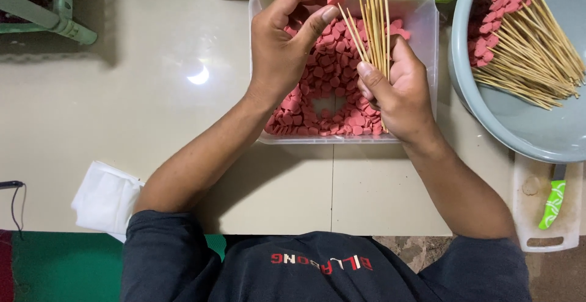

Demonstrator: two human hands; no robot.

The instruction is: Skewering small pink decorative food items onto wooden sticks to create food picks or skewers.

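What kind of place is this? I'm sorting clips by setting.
Probably a home kitchen or small food-prep table: a clear tub of pink slices, finished skewers in a grey basin, and a green-handled knife on a cutting board.

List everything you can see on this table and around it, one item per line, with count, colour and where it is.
tub: one, clear plastic, centre, under both hands
pink pieces: too many to count, pink, in the tub
loose skewers: a bundle, pale wood, in the right hand
basin: one, grey-blue, far right
loaded skewers: many, wood with pink pieces, in the basin
cutting board: one, white, lower right
knife: one, green handle, on the board
cloth: one, white, lower left edge
basket: one, green, top left
left hand: holds one pink piece over the tub
right hand: grips the loose skewers
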